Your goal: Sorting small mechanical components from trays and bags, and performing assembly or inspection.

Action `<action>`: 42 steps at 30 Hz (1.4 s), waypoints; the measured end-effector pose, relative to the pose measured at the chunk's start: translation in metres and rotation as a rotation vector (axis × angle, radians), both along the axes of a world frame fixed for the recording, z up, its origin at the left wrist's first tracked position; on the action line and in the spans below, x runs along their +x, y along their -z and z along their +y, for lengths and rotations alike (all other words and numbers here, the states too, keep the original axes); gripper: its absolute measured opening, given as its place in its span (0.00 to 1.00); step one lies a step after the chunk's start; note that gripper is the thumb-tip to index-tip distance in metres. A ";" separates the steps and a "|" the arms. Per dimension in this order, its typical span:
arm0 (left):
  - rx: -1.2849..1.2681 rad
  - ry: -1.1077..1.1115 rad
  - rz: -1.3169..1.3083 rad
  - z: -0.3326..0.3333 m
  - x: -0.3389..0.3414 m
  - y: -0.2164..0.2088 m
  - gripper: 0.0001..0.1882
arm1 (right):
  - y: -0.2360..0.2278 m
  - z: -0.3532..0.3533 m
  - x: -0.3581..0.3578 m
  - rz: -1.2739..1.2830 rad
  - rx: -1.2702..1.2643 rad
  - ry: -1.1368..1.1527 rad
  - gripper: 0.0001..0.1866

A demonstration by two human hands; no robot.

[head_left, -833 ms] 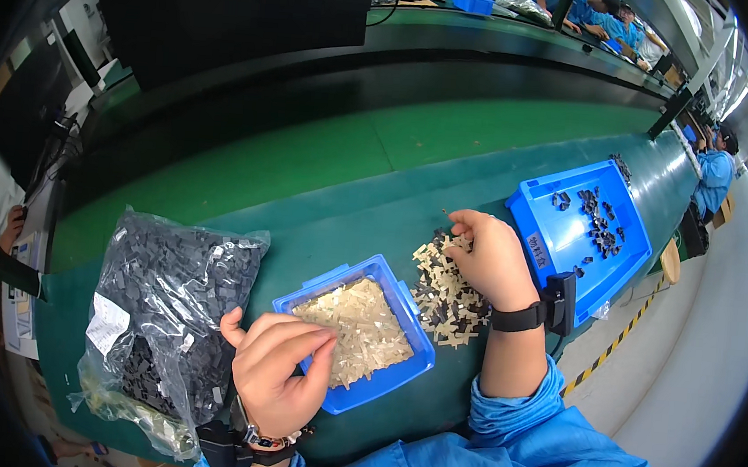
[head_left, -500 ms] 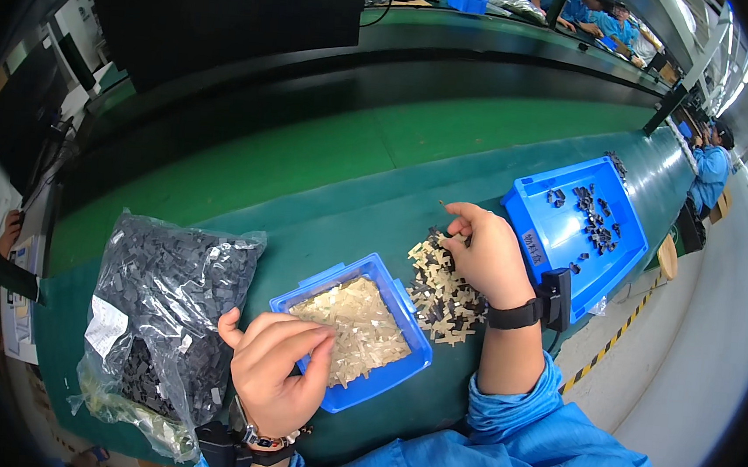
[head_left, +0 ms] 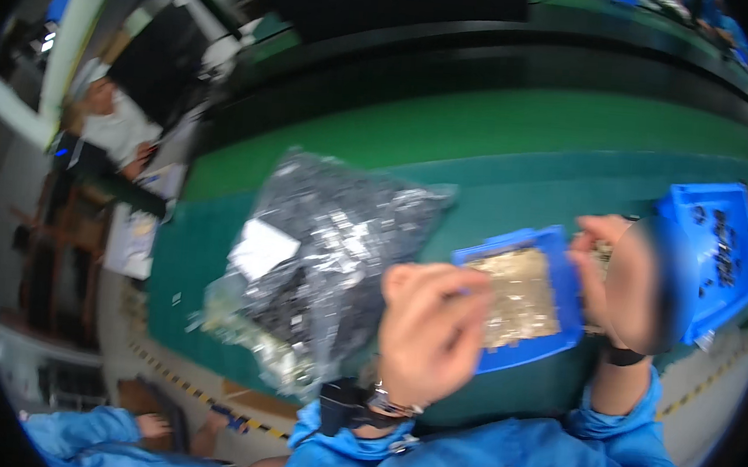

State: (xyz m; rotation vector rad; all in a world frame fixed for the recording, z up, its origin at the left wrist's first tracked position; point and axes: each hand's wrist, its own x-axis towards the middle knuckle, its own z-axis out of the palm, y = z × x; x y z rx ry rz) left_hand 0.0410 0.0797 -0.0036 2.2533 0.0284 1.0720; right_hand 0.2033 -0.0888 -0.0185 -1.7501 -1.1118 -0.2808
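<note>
My left hand [head_left: 432,330] hovers at the left edge of a small blue tray [head_left: 571,315]. Its thumb and fingers are pinched together; whatever they hold is too blurred to make out. The tray is filled with small flat, pale gold pieces [head_left: 518,302]. Just right of it is my right hand [head_left: 618,275], over a pile of similar small pieces [head_left: 602,253] that it mostly covers. Thumb and forefinger curve toward each other there, smeared by motion, and a small thing between the tips cannot be told.
Left of the tray lies a clear plastic bag [head_left: 347,240] of dark pieces with a white label [head_left: 265,249]. A larger blue tray [head_left: 744,276] with a few black parts stands at the right. A person in white [head_left: 118,130] is at far left; blue sleeves [head_left: 86,435] show at lower left.
The view has swung left, so the bag, trays and hands appear farther right. My right hand has come back closer to the small tray. My left hand stays pinched at the tray's left side.
</note>
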 end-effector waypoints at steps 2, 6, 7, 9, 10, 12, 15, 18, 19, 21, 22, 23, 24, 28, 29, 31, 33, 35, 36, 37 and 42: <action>0.027 0.032 0.008 -0.005 -0.026 -0.009 0.15 | 0.010 -0.004 0.005 0.111 0.047 0.054 0.20; 0.043 -0.271 -0.065 0.004 -0.079 -0.020 0.11 | 0.015 -0.016 0.006 0.184 0.086 0.117 0.18; 0.051 -0.411 0.043 0.015 -0.087 -0.022 0.09 | 0.016 -0.015 0.006 0.186 0.088 0.108 0.18; 0.097 -0.622 0.246 0.042 -0.103 -0.018 0.09 | 0.018 -0.010 0.003 0.189 0.076 0.091 0.18; 0.140 -0.695 0.340 0.055 -0.112 -0.014 0.10 | 0.017 -0.008 0.002 0.186 0.083 0.083 0.18; 0.143 -0.752 0.411 0.069 -0.124 -0.002 0.11 | 0.016 -0.006 0.002 0.165 0.056 0.070 0.17; 0.179 -0.765 0.541 0.077 -0.127 0.014 0.13 | 0.017 -0.004 0.002 0.190 0.076 0.081 0.17; 0.215 -0.788 0.599 0.078 -0.120 0.014 0.13 | 0.017 -0.003 0.002 0.197 0.100 0.087 0.16; 0.240 -0.793 0.587 0.081 -0.120 0.016 0.12 | 0.018 -0.004 0.002 0.202 0.089 0.091 0.16; 0.203 -0.792 0.578 0.083 -0.121 0.017 0.11 | 0.017 -0.003 0.002 0.184 0.090 0.098 0.15; 0.165 -0.793 0.574 0.084 -0.122 0.017 0.11 | 0.017 -0.003 0.002 0.182 0.092 0.099 0.15; 0.166 -0.792 0.571 0.086 -0.124 0.017 0.11 | 0.016 -0.003 0.002 0.177 0.090 0.101 0.15; 0.169 -0.768 0.563 0.087 -0.125 0.017 0.10 | 0.016 -0.003 0.003 0.173 0.088 0.102 0.15; 0.058 -0.777 0.607 0.086 -0.126 0.014 0.10 | 0.015 -0.002 0.003 0.182 0.095 0.098 0.14; 0.049 -0.776 0.601 0.087 -0.126 0.015 0.10 | 0.014 -0.003 0.004 0.168 0.087 0.097 0.14; 0.004 -0.780 0.600 0.086 -0.126 0.012 0.11 | 0.012 -0.003 0.003 0.155 0.082 0.092 0.14; -0.043 -0.779 0.599 0.084 -0.124 0.009 0.12 | 0.011 -0.004 0.004 0.145 0.076 0.099 0.15; -0.060 -0.776 0.534 0.079 -0.124 0.007 0.13 | 0.010 -0.005 0.005 0.153 0.083 0.101 0.15; 0.028 -0.764 0.466 0.078 -0.126 0.007 0.13 | 0.009 -0.006 0.005 0.162 0.090 0.105 0.15; -0.001 -0.768 0.403 0.073 -0.123 0.004 0.13 | 0.008 -0.006 0.003 0.154 0.087 0.122 0.15; -0.198 -0.399 0.129 0.026 -0.084 -0.025 0.15 | 0.000 -0.003 -0.006 0.292 0.153 -0.071 0.14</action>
